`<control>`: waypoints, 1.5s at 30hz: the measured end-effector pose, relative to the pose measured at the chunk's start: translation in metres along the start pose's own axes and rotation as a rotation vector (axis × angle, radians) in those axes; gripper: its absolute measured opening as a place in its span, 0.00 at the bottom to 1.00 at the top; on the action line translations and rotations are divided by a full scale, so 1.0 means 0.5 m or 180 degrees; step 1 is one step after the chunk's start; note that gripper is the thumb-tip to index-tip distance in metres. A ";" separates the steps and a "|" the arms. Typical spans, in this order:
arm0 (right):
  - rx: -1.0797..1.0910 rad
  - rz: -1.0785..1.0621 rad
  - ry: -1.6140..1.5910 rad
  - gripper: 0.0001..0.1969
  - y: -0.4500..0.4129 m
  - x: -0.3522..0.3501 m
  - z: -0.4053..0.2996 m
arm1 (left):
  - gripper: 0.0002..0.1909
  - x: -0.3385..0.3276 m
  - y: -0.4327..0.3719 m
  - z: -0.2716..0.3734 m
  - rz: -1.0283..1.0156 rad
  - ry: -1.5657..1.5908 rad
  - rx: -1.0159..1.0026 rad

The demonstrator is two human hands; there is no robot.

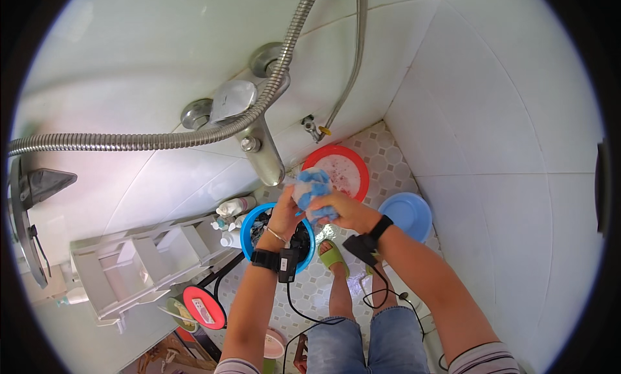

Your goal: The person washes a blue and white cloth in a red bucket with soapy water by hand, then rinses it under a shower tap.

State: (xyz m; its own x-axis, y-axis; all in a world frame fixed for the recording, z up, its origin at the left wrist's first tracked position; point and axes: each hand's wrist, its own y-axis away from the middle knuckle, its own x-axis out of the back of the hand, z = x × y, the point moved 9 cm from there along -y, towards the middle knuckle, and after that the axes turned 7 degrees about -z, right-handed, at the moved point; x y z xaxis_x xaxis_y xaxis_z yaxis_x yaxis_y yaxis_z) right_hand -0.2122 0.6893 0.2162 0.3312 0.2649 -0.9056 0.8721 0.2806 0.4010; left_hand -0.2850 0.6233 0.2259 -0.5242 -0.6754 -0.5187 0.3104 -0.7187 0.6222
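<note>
A bunched blue and white wet cloth [314, 187] is held between my two hands, just below the spout of the metal tap [264, 160]. My left hand [286, 216] cups its left side. My right hand [342, 209] grips its lower right side, thumb across it. Under and behind the cloth stands a red basin [363, 167] with foamy water. Below my left hand is a blue basin [246, 235] holding dark cloth items, partly hidden by my forearm. A strap with a small black box sits on each wrist, with cables hanging down.
A light blue basin [406, 216] stands on the tiled floor at the right. Bottles [236, 206] line the left wall beside a white plastic rack [131, 272]. A metal shower hose [121, 142] crosses in front of the tap. A small wall valve [309, 124] sits above the red basin.
</note>
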 end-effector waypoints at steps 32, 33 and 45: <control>0.0357 0.0251 0.2644 0.23 0.055 -0.069 0.001 | 0.08 -0.092 0.017 0.030 0.0447 -0.0450 -0.0331; 0.0355 0.0258 0.2638 0.23 0.053 -0.066 0.004 | 0.08 -0.087 0.010 0.022 0.0445 -0.0448 -0.0323; 0.0811 0.1707 0.4153 0.41 0.049 -0.001 -0.047 | 0.05 -0.025 -0.059 0.014 0.1089 -0.1968 -0.1026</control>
State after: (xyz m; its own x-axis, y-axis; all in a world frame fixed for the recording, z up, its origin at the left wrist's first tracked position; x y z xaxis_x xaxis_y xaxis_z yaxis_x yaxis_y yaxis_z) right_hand -0.1995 0.7175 0.2297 0.1952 0.9655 0.1723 0.8359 -0.2557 0.4858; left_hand -0.2931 0.6540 0.2182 -0.6755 -0.7216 0.1519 0.7003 -0.5634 0.4384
